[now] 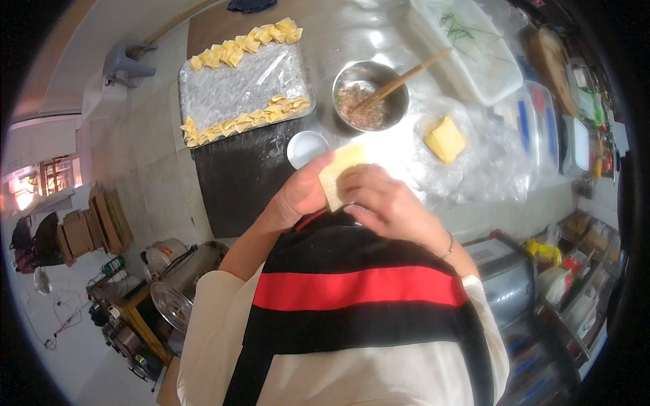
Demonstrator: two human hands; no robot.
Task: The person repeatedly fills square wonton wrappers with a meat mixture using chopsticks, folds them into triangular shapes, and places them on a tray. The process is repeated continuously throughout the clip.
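A stack of square yellow dough wrappers point(341, 170) is gripped in my left hand point(303, 192), close to my apron. My right hand point(378, 200) lies over the right side of the stack with bent fingers; whether it pinches a wrapper is unclear. Just beyond them stand a small white bowl point(307, 147) and a steel bowl point(404, 109) with minced filling point(361, 109) and a wooden stick or chopsticks point(411, 74) leaning in it. Another yellow wrapper stack point(445, 139) rests on plastic at the right. Folded dumplings point(249, 122) line two edges of a plastic-covered tray point(238, 81).
A white plastic tub point(495, 83) holding some green stalks stands at the far right of the metal table point(332, 28). Crumpled clear plastic point(490, 162) spreads right of the wrappers. A dark board or mat point(233, 188) lies at the left near edge.
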